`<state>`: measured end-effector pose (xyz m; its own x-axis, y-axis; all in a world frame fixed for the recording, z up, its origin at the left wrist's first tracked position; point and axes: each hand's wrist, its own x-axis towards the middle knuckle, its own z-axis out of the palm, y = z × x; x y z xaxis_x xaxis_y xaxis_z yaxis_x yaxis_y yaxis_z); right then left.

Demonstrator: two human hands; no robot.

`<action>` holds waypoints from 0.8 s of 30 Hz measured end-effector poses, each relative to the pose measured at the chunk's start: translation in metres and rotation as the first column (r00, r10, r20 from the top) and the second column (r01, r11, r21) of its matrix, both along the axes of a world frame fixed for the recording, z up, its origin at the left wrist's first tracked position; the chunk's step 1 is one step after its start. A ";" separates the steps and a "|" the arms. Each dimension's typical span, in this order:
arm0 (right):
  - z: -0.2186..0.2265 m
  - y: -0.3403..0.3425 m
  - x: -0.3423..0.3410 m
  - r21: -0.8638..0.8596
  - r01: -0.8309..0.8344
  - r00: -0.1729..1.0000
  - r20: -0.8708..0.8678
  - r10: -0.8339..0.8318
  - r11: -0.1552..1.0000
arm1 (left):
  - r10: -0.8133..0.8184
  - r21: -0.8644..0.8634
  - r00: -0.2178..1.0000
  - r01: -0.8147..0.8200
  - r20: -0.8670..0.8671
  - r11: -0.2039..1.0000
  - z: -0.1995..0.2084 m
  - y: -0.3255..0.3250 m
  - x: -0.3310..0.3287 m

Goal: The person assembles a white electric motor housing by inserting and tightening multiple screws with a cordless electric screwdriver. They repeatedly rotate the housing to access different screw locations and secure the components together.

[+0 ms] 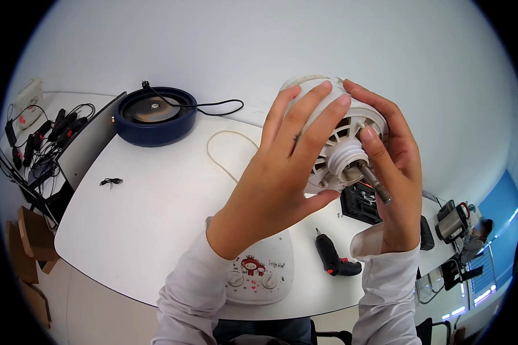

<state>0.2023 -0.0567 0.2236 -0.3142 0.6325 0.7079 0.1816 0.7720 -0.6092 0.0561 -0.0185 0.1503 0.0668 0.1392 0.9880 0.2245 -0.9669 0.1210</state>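
Above the table, a white fan motor housing (336, 158) with a slotted front and a bare metal shaft is held between my two hands. My left hand (288, 155) is closed round its left side, fingers over the top and thumb underneath. On the other side my right hand (394, 155) grips it, with the thumb pressed on the front near the shaft. Below stands a white fan base (259, 282) with two knobs and a red cartoon print, partly covered by my left forearm. A black cordless screwdriver (331, 256) lies to its right.
A black tool case (360, 204) sits behind the screwdriver. At the back left is a round dark-blue appliance (155, 135) with a black power cord (224, 111). A short black cable (111, 181) lies at left. More tools and cables fill a side table. Another person (475, 241) sits far right.
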 end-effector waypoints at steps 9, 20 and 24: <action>0.007 0.001 0.002 -0.127 -0.068 0.996 -0.070 0.059 0.990 | 0.073 0.028 0.997 -0.073 0.017 0.997 -0.001 -0.001 0.003; 0.003 0.002 0.007 -0.083 -0.076 0.997 -0.034 0.074 0.994 | -0.006 -0.010 0.997 0.007 0.071 1.000 -0.001 0.002 0.007; 0.003 -0.003 0.017 -0.113 -0.099 0.995 -0.016 0.098 0.989 | -0.015 -0.020 0.998 0.016 0.060 1.000 -0.001 0.003 0.008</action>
<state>0.2197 -0.0602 0.2268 -0.3720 0.6753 0.6368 0.1017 0.7116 -0.6952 0.0638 -0.0153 0.1496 0.0095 0.1584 0.9873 0.2015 -0.9674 0.1532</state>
